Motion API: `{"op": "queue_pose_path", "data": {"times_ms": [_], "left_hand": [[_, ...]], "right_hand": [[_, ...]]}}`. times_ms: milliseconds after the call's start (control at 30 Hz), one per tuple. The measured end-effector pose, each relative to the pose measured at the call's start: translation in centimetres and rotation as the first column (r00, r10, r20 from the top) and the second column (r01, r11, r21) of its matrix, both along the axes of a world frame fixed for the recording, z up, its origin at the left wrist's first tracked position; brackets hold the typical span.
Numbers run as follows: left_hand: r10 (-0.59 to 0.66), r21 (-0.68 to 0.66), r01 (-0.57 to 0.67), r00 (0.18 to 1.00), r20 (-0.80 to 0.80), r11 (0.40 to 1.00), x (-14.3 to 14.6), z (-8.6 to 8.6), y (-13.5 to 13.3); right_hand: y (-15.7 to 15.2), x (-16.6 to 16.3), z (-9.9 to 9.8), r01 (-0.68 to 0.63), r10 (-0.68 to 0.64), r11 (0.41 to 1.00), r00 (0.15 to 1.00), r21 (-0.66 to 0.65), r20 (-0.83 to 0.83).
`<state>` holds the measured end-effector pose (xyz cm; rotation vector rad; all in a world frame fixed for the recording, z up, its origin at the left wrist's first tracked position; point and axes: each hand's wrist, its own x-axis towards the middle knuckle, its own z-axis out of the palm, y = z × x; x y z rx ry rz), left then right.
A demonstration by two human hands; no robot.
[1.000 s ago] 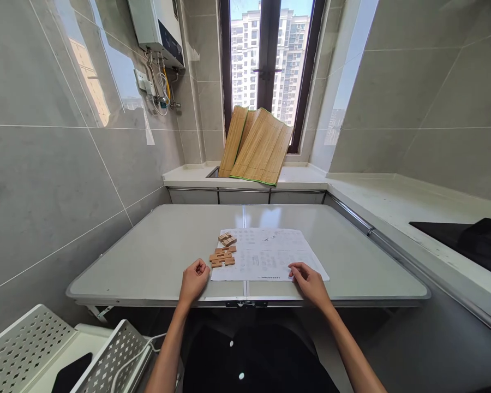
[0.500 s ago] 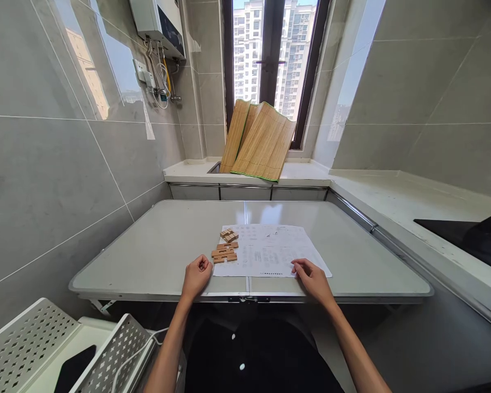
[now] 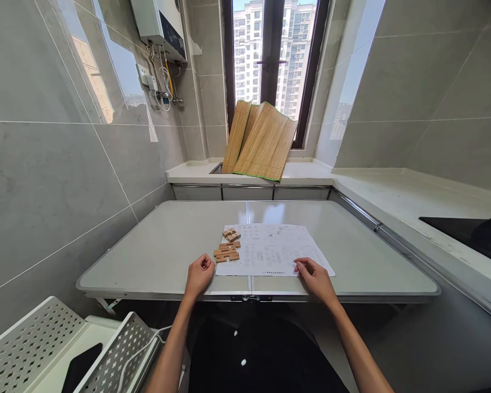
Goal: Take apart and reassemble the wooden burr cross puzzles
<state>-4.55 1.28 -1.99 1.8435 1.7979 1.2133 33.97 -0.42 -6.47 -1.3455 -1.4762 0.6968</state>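
A printed sheet of paper (image 3: 275, 249) lies on the grey folding table (image 3: 159, 251), near its front edge. Several notched wooden puzzle pieces (image 3: 227, 252) sit on the sheet's left edge, with a smaller cluster of wooden pieces (image 3: 231, 235) just behind them. My left hand (image 3: 199, 276) rests on the table as a loose fist, a little left of the near pieces, holding nothing. My right hand (image 3: 314, 277) rests with curled fingers on the sheet's front right part.
A white counter (image 3: 396, 199) runs along the right with a black cooktop (image 3: 474, 237). Folded bamboo mats (image 3: 262, 141) lean against the window. A white perforated rack (image 3: 36, 349) stands at lower left. Tiled wall borders the table's left side.
The view has shifted slightly; both hands stay in place on the table and the wooden pieces have not moved.
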Motion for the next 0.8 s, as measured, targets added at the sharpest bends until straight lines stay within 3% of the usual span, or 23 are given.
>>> {"op": "queue_pose_path", "data": {"times_ms": [200, 400, 600, 800], "left_hand": [[-0.013, 0.035, 0.018, 0.992, -0.122, 0.999, 0.8, 0.6, 0.6], [-0.010, 0.128, 0.045, 0.966, -0.259, 0.991, 4.7, 2.2, 5.9], [0.024, 0.028, -0.016, 0.949, -0.315, 0.999, 7.3, 0.7, 12.0], [0.006, -0.044, -0.022, 0.943, -0.332, 0.999, 6.4, -0.6, 14.1]], "right_hand": [[0.0, -0.1, 0.1, 0.005, -0.005, 1.000, 1.000, -0.001, -0.004], [0.1, 0.0, -0.1, 0.002, -0.002, 1.000, 1.000, 0.007, -0.006], [0.0, -0.1, 0.2, -0.006, 0.006, 1.000, 1.000, -0.003, -0.016], [0.1, -0.1, 0.3, -0.018, 0.018, 1.000, 1.000, 0.000, -0.020]]}}
